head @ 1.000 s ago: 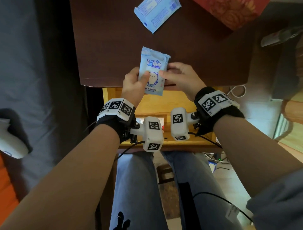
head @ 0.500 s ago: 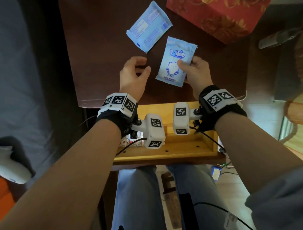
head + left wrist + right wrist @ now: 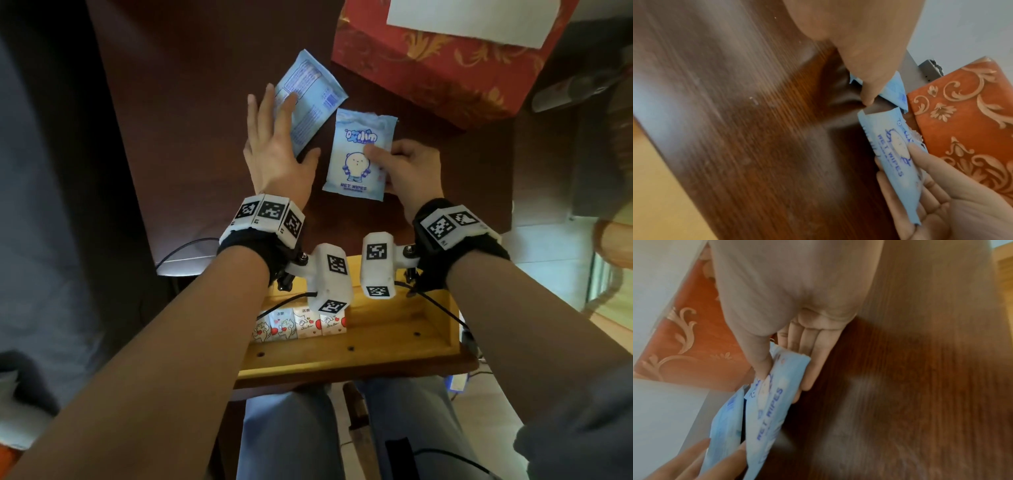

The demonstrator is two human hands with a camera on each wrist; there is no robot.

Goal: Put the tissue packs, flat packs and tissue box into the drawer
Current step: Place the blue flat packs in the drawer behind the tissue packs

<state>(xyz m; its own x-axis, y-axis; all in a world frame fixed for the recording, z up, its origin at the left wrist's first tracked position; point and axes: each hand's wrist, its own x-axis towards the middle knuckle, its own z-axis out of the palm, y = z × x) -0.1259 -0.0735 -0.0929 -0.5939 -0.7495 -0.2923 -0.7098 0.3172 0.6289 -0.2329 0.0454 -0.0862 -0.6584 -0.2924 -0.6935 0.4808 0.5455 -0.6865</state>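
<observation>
My right hand pinches a light blue wet wipes pack by its right edge, thumb on top, just above the dark table. The same pack shows in the left wrist view and in the right wrist view. My left hand is open, its straight fingers lying over the near end of a second blue flat pack on the table. A red patterned tissue box stands behind. The wooden drawer is pulled out below, with several small tissue packs at its left.
The table's near edge lies just above the open drawer. Cables run from the wrist cameras across the drawer. My legs in jeans are under the drawer. A grey cloth surface fills the left side.
My left hand let go of the wet wipes pack, opened and moved forward onto the second flat pack. My right hand carried the wet wipes pack from over the drawer out over the table.
</observation>
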